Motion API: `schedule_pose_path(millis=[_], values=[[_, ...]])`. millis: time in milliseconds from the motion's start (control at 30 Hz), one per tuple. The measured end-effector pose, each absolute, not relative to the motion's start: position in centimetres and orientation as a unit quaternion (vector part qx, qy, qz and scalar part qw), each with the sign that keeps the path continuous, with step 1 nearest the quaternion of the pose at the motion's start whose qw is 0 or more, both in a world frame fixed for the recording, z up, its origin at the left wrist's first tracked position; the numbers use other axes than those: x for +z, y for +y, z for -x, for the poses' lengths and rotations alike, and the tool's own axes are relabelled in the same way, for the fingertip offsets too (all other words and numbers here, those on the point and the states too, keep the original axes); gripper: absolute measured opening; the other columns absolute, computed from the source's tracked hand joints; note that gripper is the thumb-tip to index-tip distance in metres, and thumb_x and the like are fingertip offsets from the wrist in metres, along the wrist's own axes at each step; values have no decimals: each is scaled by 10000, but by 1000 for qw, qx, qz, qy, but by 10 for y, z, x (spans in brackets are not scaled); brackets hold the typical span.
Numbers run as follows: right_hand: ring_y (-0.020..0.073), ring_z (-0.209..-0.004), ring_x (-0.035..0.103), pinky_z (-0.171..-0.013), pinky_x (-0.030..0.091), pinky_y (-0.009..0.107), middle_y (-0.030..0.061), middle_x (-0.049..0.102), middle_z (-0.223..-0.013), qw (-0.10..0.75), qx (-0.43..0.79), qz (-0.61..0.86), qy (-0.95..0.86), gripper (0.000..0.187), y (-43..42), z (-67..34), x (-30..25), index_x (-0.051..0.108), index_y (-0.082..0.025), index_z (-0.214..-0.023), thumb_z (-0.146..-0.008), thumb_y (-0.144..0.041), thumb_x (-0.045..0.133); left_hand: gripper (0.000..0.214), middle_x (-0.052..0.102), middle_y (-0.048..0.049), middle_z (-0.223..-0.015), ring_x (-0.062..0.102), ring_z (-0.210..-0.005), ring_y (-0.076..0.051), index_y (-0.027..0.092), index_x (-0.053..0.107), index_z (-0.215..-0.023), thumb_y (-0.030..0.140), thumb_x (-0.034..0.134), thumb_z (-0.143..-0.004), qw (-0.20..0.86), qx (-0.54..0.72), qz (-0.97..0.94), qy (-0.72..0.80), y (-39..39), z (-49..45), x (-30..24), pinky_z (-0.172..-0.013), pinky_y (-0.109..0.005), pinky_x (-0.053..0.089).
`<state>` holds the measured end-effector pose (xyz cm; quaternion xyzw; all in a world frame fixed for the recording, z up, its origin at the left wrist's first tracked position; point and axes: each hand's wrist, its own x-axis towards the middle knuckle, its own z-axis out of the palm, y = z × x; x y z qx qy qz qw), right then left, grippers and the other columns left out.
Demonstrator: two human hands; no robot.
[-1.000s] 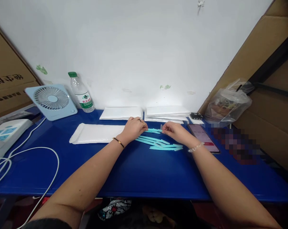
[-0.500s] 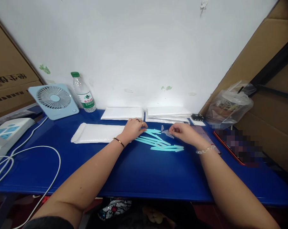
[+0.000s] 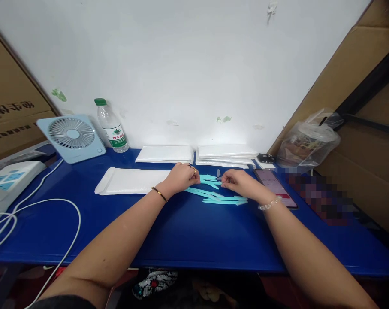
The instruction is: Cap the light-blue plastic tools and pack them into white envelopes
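Several turquoise eyebrow razors [image 3: 224,200] lie in a loose fan on the blue table. My left hand [image 3: 181,178] is closed in a pinch on one turquoise razor [image 3: 209,183], which points right. Just opposite, my right hand [image 3: 239,182] pinches at the razor's far end, its thumb and forefinger pressed together on what looks like a small clear plastic cap, mostly hidden by the fingers. Another clear cap [image 3: 218,172] rests on the table just beyond the right fingertips. A white padded envelope [image 3: 130,180] lies flat to the left, partly behind my left wrist.
Two stacks of white padded envelopes, a left stack [image 3: 164,153] and a right stack [image 3: 226,151], lie along the wall. A blue fan [image 3: 74,135], a water bottle [image 3: 112,128] and a power strip [image 3: 7,184] are leftward. A phone [image 3: 274,186] and a bagged cup [image 3: 310,137] are rightward.
My right hand has moved left from the clear caps toward my left hand. My left hand now holds a razor between the two hands. More of the phone shows.
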<state>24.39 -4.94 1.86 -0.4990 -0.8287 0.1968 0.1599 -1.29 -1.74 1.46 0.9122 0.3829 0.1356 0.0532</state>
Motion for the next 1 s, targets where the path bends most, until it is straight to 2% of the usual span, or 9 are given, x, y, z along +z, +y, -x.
schedule_pose_path(millis=[133,300,433,533,667,767,1000], values=[[151,-651,550,-608,390,260,33,628,-745,202,148,541,-803,109,-38,-251,17,617,-180,-771,-799,-275,571,152,692,-12,-803,561,-869,-202,229,685,-769,285,554,-824,8,157,-884,440,-8,21,15,-761,-322,331],[162,-682,559,-621,404,268,45,642,-778,204,122,552,-800,89,-37,-257,19,646,-175,-799,-770,-225,579,122,681,3,-831,566,-873,-197,242,671,-833,339,612,-788,24,161,-878,451,-4,26,12,-757,-310,341],[147,-601,542,-554,394,256,25,635,-695,169,201,538,-801,146,-49,-261,31,662,-182,-802,-797,-286,560,159,678,21,-899,579,-881,-166,256,670,-857,388,601,-800,76,153,-914,369,-15,20,17,-761,-281,346],[152,-632,557,-559,402,256,32,651,-744,154,249,511,-808,183,-56,-258,34,674,-188,-810,-797,-343,576,155,679,29,-876,587,-868,-158,260,682,-830,395,617,-788,98,106,-927,346,-22,14,16,-740,-277,338],[152,-650,553,-580,397,259,33,644,-759,135,251,476,-832,205,-60,-243,29,682,-191,-784,-777,-385,616,125,681,32,-787,596,-793,-150,234,664,-747,340,615,-790,108,85,-920,367,-26,8,12,-709,-274,341],[142,-621,535,-560,378,250,23,624,-714,126,243,462,-843,225,-60,-235,26,671,-189,-748,-789,-402,608,121,688,25,-767,601,-728,-146,224,658,-757,329,612,-794,118,111,-907,388,-25,6,12,-647,-259,351],[152,-622,576,-567,412,254,36,665,-711,213,196,513,-808,237,-44,-246,17,671,-179,-744,-804,-396,597,126,681,12,-749,604,-741,-162,216,666,-768,323,606,-794,59,169,-880,439,-8,15,15,-642,-269,383]])
